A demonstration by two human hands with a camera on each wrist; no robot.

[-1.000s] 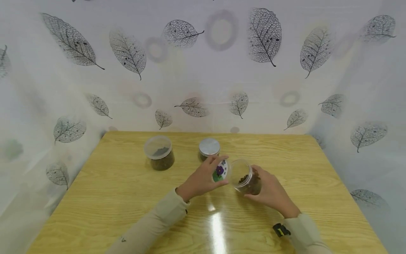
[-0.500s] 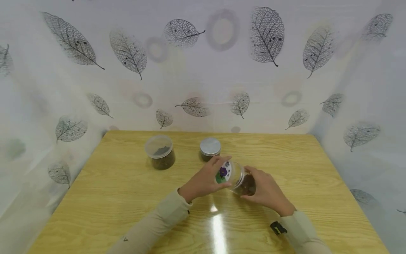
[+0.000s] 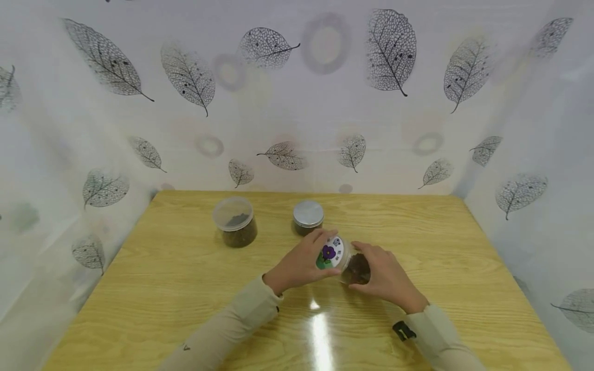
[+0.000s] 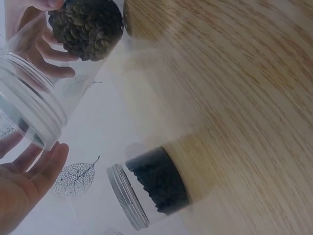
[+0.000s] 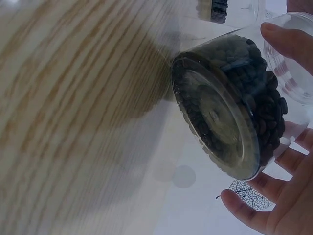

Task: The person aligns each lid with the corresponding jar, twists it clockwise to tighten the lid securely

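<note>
In the head view, my left hand (image 3: 301, 260) grips a white round lid (image 3: 333, 250) with a purple flower picture, thumb and fingers at its edge. The lid covers the mouth of a clear plastic jar (image 5: 234, 73), which leans toward the left hand. My right hand (image 3: 387, 275) holds this jar around its side. Dark coffee beans (image 4: 90, 29) lie heaped toward the jar's base. The left wrist view shows the left fingertips (image 4: 54, 161) right at the lid's rim. Seen from the right wrist, the jar's round base (image 5: 215, 117) is tipped up off the table.
Behind the hands stands a smaller jar (image 3: 308, 215) with a silver lid and dark contents. A wider tub (image 3: 238, 229) with a translucent lid, partly filled with something dark, sits farther left. The wooden table (image 3: 185, 288) meets a leaf-patterned curtain (image 3: 297, 103) at the back.
The jar and lid have come together: the right hand moved left with the jar, the left hand slightly right. The lid, earlier apart from the mouth, now covers it.
</note>
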